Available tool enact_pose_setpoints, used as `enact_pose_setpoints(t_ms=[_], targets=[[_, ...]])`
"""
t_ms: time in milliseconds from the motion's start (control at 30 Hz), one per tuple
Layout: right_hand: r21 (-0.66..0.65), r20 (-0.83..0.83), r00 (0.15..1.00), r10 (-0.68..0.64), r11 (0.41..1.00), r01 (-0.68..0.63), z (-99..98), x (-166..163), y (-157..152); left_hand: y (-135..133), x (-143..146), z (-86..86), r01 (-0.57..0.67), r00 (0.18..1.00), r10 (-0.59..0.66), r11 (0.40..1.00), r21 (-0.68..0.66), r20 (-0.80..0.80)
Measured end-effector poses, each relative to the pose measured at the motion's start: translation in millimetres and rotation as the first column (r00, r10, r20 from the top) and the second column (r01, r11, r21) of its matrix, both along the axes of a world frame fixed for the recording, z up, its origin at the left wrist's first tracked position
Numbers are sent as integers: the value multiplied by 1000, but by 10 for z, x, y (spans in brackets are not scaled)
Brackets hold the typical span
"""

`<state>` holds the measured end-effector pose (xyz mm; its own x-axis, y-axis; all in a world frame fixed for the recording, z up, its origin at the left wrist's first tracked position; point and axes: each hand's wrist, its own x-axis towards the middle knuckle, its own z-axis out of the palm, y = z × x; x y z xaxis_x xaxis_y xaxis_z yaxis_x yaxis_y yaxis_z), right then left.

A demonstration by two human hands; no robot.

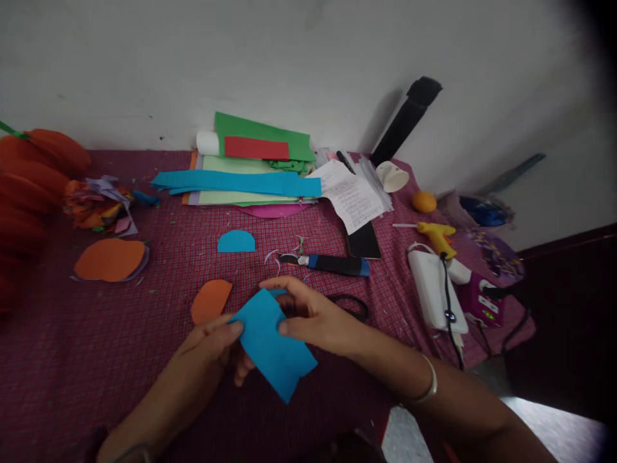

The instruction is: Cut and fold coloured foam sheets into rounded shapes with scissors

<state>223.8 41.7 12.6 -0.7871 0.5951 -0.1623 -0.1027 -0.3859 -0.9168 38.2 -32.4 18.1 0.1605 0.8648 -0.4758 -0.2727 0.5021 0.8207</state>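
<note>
A piece of blue paper [272,344], roughly rectangular with a notch at its lower right end, is held up between both hands near the table's front. My left hand [207,350] pinches its left edge, thumb on top. On the upper right edge my right hand [311,315] closes with its thumb over the paper and fingers behind. Just beyond the hands lie an orange paper cutout [211,301] and a blue half-round cutout [236,242]. A utility knife [332,263] rests past my right hand, and a black loop [354,305], partly hidden, lies beside it.
Blue strips [236,182] lie across stacked coloured paper at the wall. Orange cutouts [110,260], paper scraps [101,204] and large orange pumpkin-like shapes [33,167] are leftward. Rightward are a written sheet [351,196], a yellow glue gun [438,238], a white block [436,292] and cords.
</note>
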Motion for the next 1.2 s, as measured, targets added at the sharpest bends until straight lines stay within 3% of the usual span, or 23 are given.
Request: enact_pose_setpoints(t_ms=[200, 367, 567, 733, 967, 1200], targets=[[139, -21, 1000, -23, 990, 25, 39, -28, -45, -46, 12, -73, 119, 991, -116, 992, -43, 65], [143, 44, 998, -44, 989, 38, 67, -39, -80, -51, -4, -124, 106, 994, -105, 993, -60, 30], [111, 89, 978, -189, 978, 179, 26, -94, -102, -66, 65, 10, 170, 983, -162, 982, 84, -90], [101, 129, 964, -234, 970, 222, 9, -102, -120, -30, 168, 119, 9, 971, 14, 995, 96, -239], [347, 57, 962, -268, 908, 233, -31, -114, -159, -56, 135, 46, -169, 972, 178, 983, 71, -152], [379, -7, 962, -274, 889, 256, 29, -115, -177, -169, 114, 69, -264, 965, 263, 964, -42, -27]])
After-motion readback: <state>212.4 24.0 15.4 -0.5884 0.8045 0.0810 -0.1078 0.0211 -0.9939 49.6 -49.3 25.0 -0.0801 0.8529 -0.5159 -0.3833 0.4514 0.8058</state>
